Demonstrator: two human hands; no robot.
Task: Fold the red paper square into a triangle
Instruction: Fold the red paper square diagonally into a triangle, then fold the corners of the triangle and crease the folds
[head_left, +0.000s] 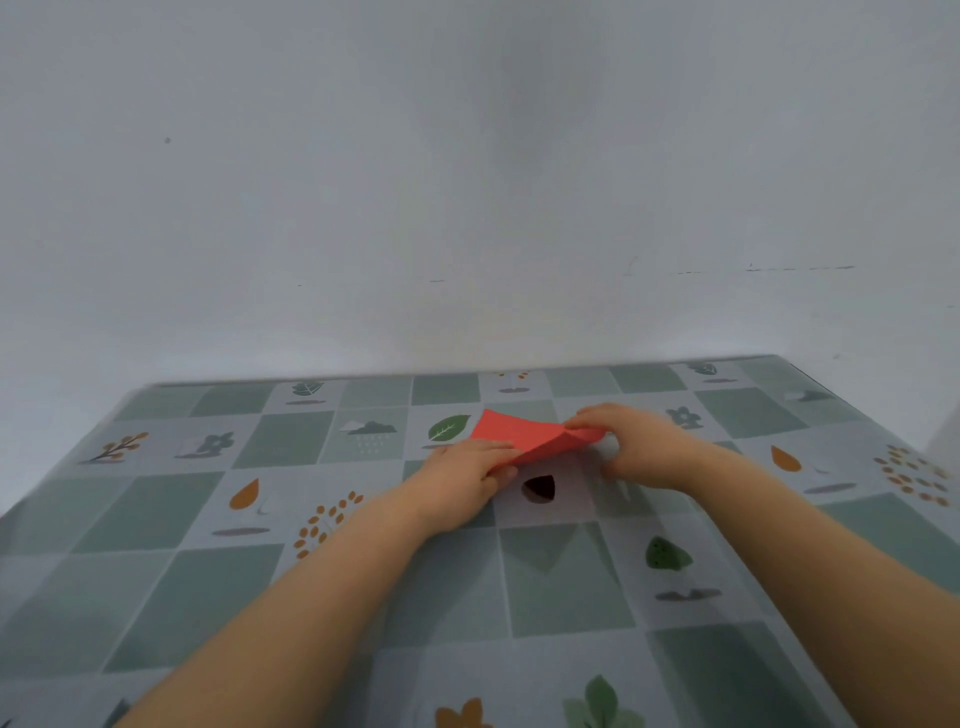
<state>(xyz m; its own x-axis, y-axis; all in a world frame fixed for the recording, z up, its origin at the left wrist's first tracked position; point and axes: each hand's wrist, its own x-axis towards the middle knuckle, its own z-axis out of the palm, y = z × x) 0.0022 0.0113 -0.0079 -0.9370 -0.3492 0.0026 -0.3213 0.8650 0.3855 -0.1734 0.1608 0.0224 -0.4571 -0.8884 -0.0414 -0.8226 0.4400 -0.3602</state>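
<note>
The red paper (524, 435) lies partly bent over the far middle of the table, its right side raised and curled toward the left. My right hand (636, 447) pinches the paper's right corner between thumb and fingers. On the paper's near left edge rests my left hand (465, 480), fingers flat, pressing it against the tabletop. The paper's near edge is partly hidden under my left fingers.
The table (311, 571) wears a green and grey checked cloth printed with leaves and flowers. A plain pale wall (467, 182) rises right behind its far edge. The table's right edge runs close to my right forearm.
</note>
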